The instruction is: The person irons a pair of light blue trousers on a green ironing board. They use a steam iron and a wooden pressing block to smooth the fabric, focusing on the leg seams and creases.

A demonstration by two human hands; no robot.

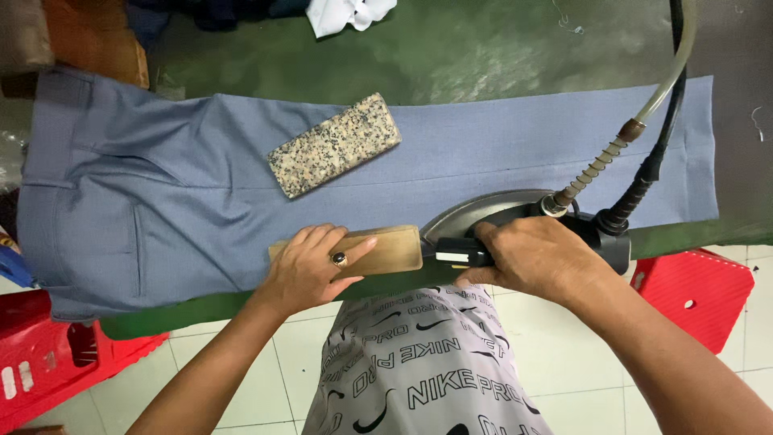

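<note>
Trousers (201,193) of grey-blue cloth lie flat along a green ironing table (451,56), waistband at the far left, one leg stretched out to the right edge. Below the waistband, under the table's near edge, a red plastic stool (48,362) stands on the white tiled floor (258,379). On the upper part of the trousers, left of centre, rests a speckled granite block (334,145), tilted, touching nothing but the cloth.

Nearer the person, the left hand (310,270), a ring on one finger, lies palm down with fingers spread over a wooden pressing block (378,250); the block sits on the lower hem of the trouser leg, at the table's near edge. Just beside the block's right end is a steam iron (483,211), its metal soleplate on the cloth. The right hand (535,258) is wrapped tight around the iron's black handle. From the iron's back a spring-guarded hose (644,117) and a black cable (656,161) rise together toward the upper right. Farther right, below the table, stands a second red stool (696,294). A white cloth (350,14) lies at the table's far edge.
</note>
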